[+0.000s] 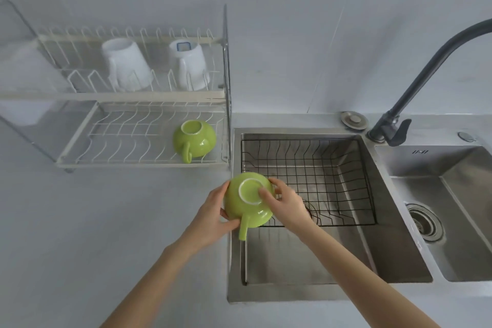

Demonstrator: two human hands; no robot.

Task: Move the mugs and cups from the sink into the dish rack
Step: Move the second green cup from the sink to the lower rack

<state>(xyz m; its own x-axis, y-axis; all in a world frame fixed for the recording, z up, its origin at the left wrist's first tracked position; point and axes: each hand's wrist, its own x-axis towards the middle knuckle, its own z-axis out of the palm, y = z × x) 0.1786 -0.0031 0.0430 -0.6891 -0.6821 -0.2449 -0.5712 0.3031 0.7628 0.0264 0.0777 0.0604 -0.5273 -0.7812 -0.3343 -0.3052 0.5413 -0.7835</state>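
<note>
Both hands clasp an upturned green cup (249, 201) over the left edge of the sink (372, 247), its handle pointing toward the person: the left hand (213, 212) wraps fingers around its left side, while the right hand (286, 204) presses fingers onto its pale base and right side. Beneath lies a black wire basket (332, 168) in the sink basin. On the dish rack (133, 98) another green cup (194, 138) rests upside down on the lower tier, with two white mugs (125, 64) inverted on the upper one.
</note>
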